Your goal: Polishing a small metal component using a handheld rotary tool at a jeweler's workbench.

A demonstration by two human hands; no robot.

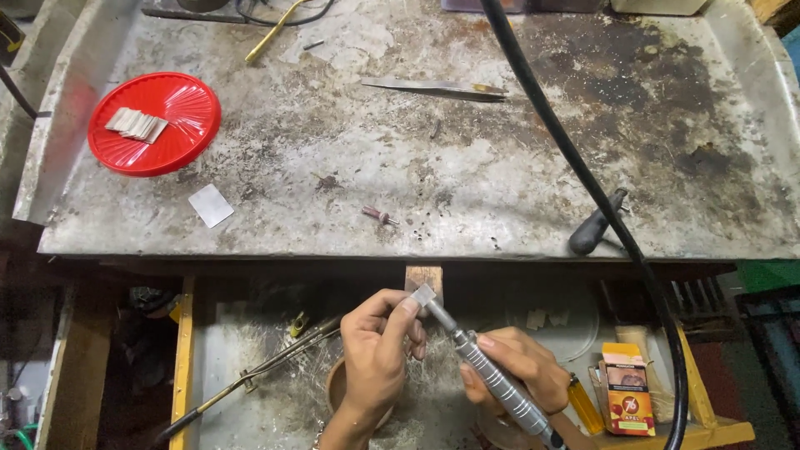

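The left hand [379,350] pinches a small square metal piece [423,294] between thumb and fingertips, braced against the wooden bench peg [423,275]. The right hand [521,367] wraps shut around a ribbed rotary handpiece [492,379], its tip at the piece. Thin, stiff and light, the piece probably slips easily, so gripping its edges suits it. More squares lie on a red lid [154,123] on the stained benchtop [467,167].

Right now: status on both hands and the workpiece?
Left hand pinching small square metal piece against wooden peg. Right hand gripping rotary handpiece, tip at the piece. Black hose crosses the bench, clear of the hands.
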